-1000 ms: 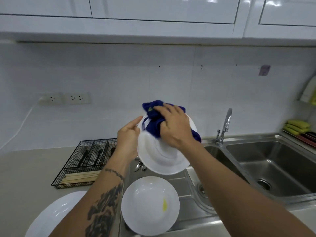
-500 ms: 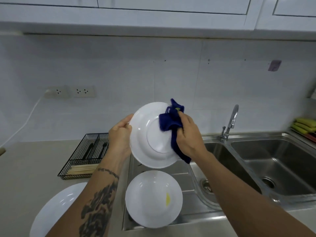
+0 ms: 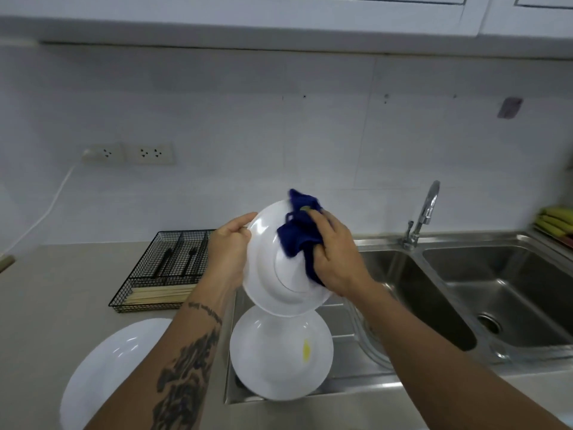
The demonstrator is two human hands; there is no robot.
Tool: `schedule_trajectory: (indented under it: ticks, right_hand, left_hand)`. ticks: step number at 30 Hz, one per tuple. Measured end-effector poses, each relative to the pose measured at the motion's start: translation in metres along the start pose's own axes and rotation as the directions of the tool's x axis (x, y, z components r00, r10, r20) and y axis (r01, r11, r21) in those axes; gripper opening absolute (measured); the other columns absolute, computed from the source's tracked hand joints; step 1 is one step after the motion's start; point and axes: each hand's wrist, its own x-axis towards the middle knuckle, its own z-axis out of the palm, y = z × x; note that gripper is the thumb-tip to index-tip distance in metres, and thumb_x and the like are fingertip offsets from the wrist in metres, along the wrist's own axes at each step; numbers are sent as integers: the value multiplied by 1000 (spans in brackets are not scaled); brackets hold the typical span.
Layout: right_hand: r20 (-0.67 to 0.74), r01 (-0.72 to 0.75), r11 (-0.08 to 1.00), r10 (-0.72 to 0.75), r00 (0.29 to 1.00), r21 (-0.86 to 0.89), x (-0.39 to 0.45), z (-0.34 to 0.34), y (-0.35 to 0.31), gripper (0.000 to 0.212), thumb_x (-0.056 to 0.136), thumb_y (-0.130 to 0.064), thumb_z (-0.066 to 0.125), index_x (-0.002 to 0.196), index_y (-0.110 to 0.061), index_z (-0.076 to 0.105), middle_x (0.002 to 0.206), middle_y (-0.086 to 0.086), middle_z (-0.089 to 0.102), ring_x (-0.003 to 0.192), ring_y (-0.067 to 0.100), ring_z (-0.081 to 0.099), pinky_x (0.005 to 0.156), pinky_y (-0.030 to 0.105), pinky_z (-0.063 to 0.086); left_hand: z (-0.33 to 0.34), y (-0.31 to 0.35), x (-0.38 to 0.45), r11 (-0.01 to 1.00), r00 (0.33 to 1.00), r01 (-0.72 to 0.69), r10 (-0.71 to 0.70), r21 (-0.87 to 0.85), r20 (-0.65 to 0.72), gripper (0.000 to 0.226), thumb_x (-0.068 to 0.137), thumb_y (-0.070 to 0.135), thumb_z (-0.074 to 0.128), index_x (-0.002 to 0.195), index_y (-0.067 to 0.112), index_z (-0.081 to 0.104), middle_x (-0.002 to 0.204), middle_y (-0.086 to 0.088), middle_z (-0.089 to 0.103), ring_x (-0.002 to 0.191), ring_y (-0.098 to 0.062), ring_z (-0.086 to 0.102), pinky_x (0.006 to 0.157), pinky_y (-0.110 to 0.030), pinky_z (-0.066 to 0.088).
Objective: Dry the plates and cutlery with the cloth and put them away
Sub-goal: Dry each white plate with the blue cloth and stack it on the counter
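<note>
My left hand (image 3: 228, 252) grips the left rim of a white plate (image 3: 269, 283) held upright over the drainboard, its underside toward me. My right hand (image 3: 336, 256) holds a dark blue cloth (image 3: 294, 237) bunched against the plate's upper right part. A second white plate (image 3: 279, 352) with a small yellow mark lies on the drainboard below. A third white plate (image 3: 108, 361) lies on the counter at lower left, partly hidden by my forearm. Dark cutlery and wooden chopsticks lie in a black wire tray (image 3: 161, 271).
A steel double sink (image 3: 496, 293) with a tap (image 3: 424, 212) fills the right side. Folded green cloths (image 3: 555, 221) sit at the far right. White wall cupboards (image 3: 279, 13) hang overhead. Two sockets (image 3: 130, 153) with a white cable are on the wall.
The plate was turned from its face to its underside a second ago. Since then the cloth hand has slid from the plate's right rim inward and upward over the back.
</note>
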Motion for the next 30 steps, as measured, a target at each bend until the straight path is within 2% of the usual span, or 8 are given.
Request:
schedule_trajectory:
  ticks: [5,8,11,14,18,21,25,30]
  right_hand:
    - [77,-394,854,392,917,339,-14,4,18,65,94,-1,42,152,-27,32,150,0,42,132,20,45,115,38,35]
    - [139,-525,616,563,815,587,-14,4,13,61,93,0,41,143,-35,43,133,-6,57,114,18,58,104,43,47]
    - [208,-554,352,672,711,754,-8,0,11,54,92,2,41,120,-42,56,124,-1,63,111,25,61,102,51,49]
    - [241,-494,159,721,649,855,-1,-10,10,54,94,3,38,131,-33,55,124,6,63,113,32,60,99,55,50]
    - [371,-415,-93,652,661,905,6,-24,4,28,97,-5,41,118,-15,56,112,16,65,97,33,61,90,51,51]
    - [453,-466,-154,617,644,871,4,-27,0,15,92,-6,47,105,-6,55,104,19,61,98,37,59,101,58,45]
    - [496,-546,-137,635,592,827,2,-28,-6,11,85,-1,48,76,-7,51,85,14,55,88,33,52,95,52,48]
    - [488,-552,-161,702,519,818,5,-7,0,22,67,8,45,54,-9,50,64,8,54,75,31,57,91,47,49]
  left_hand:
    - [-10,11,6,990,994,-108,107,88,15,36,93,0,50,109,23,73,107,-1,74,96,-19,69,88,-35,57]
    - [-3,14,3,948,969,-233,207,217,135,34,95,1,51,104,27,72,99,10,72,90,-10,67,77,-24,54]
    - [3,14,1,883,934,-320,235,342,268,40,94,0,50,92,36,69,98,13,70,92,-8,64,76,-23,49]
    - [7,7,-1,745,892,-426,249,514,377,39,88,-5,51,88,30,70,94,8,70,89,-12,64,72,-30,55]
    - [12,-1,-6,587,832,-553,347,591,433,39,74,-12,51,74,24,65,75,9,67,76,-17,64,62,-38,54]
    - [10,-3,-3,413,726,-685,445,599,524,41,66,-16,49,73,21,64,76,10,65,74,-16,60,62,-41,52]
    - [7,-2,2,181,607,-765,522,618,599,35,64,-17,57,73,16,66,71,9,64,69,-18,55,69,-38,46]
    - [2,-12,3,106,576,-753,584,649,572,38,63,-14,63,74,22,70,86,13,63,92,-17,55,88,-39,37]
